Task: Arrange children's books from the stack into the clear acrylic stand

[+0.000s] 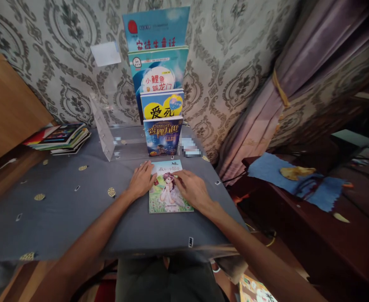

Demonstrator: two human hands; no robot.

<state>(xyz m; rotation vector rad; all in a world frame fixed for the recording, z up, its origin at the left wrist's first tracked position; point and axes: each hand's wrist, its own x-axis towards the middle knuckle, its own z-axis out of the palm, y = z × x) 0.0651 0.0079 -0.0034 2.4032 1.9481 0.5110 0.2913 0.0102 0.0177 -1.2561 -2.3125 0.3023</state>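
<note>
A small children's book point(168, 201) with a drawn girl on its green and pale blue cover lies flat on the grey tablecloth. My left hand point(142, 180) rests at its upper left edge, fingers stretched out and lying flat. On the right side, my right hand point(193, 188) lies over the cover with slightly bent fingers, their tips touching it near the girl's head. Just behind stand several books in stepped rows, in a clear acrylic stand: a dark blue book point(163, 137) in front, then a yellow and blue one point(162, 105), a teal one point(159, 69) and a tall blue one point(155, 27).
The acrylic stand point(101, 130) reaches left of the upright books. A pile of books point(66, 138) lies at the table's back left. A blurred card point(189, 147) lies right of the stand. To the right, a blue cloth point(266, 170) covers part of a dark red cabinet point(285, 222).
</note>
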